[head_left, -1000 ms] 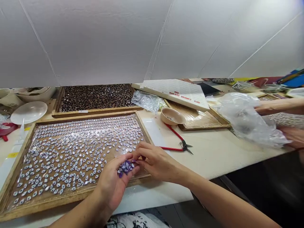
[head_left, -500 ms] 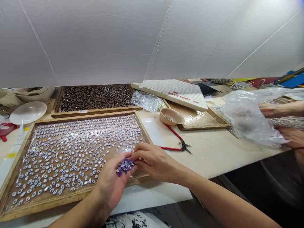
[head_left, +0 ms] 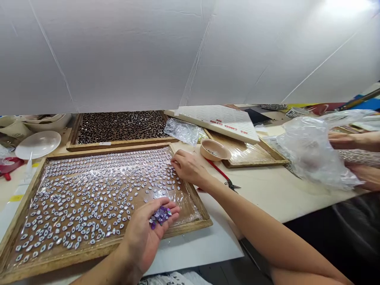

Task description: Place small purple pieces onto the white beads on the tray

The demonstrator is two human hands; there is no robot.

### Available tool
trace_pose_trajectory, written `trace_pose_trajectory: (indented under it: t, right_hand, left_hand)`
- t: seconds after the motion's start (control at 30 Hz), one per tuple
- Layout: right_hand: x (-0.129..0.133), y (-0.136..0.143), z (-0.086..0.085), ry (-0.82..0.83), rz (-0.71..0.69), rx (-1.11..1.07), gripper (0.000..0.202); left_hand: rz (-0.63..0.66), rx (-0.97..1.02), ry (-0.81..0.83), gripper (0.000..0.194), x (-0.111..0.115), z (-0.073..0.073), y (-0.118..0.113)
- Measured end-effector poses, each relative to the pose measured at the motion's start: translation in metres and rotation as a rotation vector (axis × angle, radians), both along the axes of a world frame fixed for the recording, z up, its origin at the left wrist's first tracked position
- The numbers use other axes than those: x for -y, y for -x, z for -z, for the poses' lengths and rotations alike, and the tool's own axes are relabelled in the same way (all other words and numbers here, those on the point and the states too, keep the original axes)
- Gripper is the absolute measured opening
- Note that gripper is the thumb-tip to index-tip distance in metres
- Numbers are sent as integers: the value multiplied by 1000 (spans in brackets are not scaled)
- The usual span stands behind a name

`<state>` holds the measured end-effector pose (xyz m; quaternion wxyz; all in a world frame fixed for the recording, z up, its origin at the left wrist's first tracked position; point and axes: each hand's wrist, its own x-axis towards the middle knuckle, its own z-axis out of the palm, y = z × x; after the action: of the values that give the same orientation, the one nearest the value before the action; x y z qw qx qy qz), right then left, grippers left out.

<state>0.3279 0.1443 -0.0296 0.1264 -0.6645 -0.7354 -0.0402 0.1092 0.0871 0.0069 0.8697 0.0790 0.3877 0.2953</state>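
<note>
My left hand (head_left: 147, 233) is palm up and cupped, holding a small heap of purple, shiny flat-backed rhinestones (head_left: 160, 216), some showing pale sides. It hovers over the near right part of a wooden-framed tray (head_left: 190, 226) covered in clear film. Many pale, pointed-oval stones (head_left: 86, 206) with dark centres lie across that film, in closer rows toward the far side. My right hand (head_left: 187, 166) reaches to the tray's far right corner, fingertips pinched together down at the stones. Whatever sits between those fingertips is hidden.
Behind stands a second tray (head_left: 121, 124) of dark beads. A beige bowl (head_left: 215, 149), red-handled pliers (head_left: 230, 184), a white foam board (head_left: 219, 120) and another film-covered tray (head_left: 249, 152) lie to the right. A co-worker's hands (head_left: 356, 140) hold a clear plastic bag (head_left: 311, 154).
My right hand has left the heap in my left palm and moved up to the tray's far right corner. My left hand has opened out slightly, still bearing the rhinestones.
</note>
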Motion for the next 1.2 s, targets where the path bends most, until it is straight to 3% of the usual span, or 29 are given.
trace_pose_trajectory:
  t: [0.23,0.4,0.53,0.63,0.7,0.83,1.2]
  right_hand:
    - [-13,3,-1,104,8,159,24]
    - [-4,-4,-11,125,-117,125,24]
    - [23,11,-27,-51,-219,-164,24]
    - [48,35,-40,76,-482,-469,19]
    - [61,50,-45,164,-566,-468,18]
    - [69,60,-40,188,-508,-388,15]
    - [71,50,-35,259,-397,-486,18]
  left_hand:
    - [17,9,-6,19,0,1,1]
    - [8,15,4,19,0,-1,2]
    - [-10,18,23,19,-1,-2,1]
    - [-49,38,8,19,-2,-3,0]
    - [-74,35,-10,20,-2,-3,0]
    - [-80,1,-8,21,-3,-5,0]
    - [-47,18,-50,18,-4,-5,0]
